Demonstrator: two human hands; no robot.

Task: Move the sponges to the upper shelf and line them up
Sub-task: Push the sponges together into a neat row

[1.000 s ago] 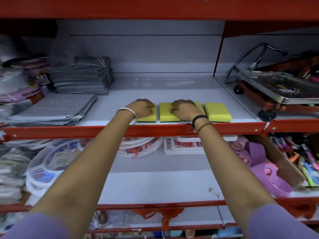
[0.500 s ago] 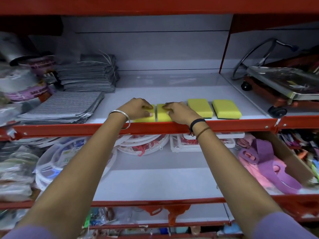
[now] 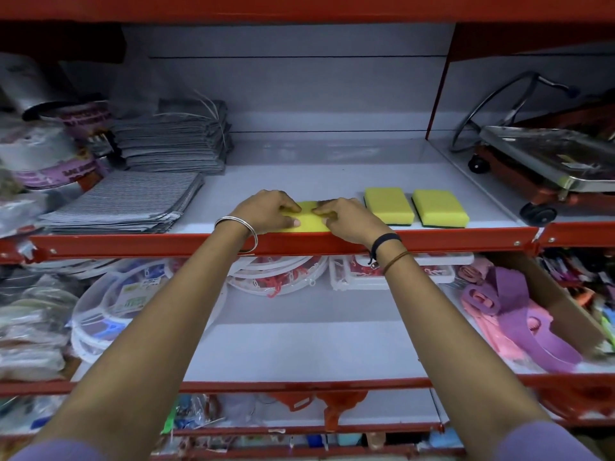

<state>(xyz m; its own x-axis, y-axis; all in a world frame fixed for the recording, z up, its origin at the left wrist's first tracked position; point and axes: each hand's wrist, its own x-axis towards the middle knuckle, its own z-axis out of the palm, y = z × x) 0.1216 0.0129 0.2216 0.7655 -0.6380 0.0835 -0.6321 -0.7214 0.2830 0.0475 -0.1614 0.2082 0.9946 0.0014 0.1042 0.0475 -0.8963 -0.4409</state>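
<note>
You are working on the lining-up step: your left hand (image 3: 266, 211) and right hand (image 3: 346, 217) are pressing down, fingers curled, on yellow foam sponges (image 3: 307, 221) at the red front lip of the upper white shelf (image 3: 332, 174). How many lie under them, I cannot tell. 2 more yellow sponges (image 3: 387, 209) are sitting just to the right. Next, probably, you are nudging yours level with those 2.

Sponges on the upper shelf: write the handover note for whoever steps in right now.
Left hand and right hand: both rest on the yellow sponges under the hands at the upper shelf front edge; how many are covered cannot be told.
Two more sponges, the third sponge and the right-end sponge, lie side by side to the right.
Done: sponges are up.
Left: close the gap and straighten the row.
</note>
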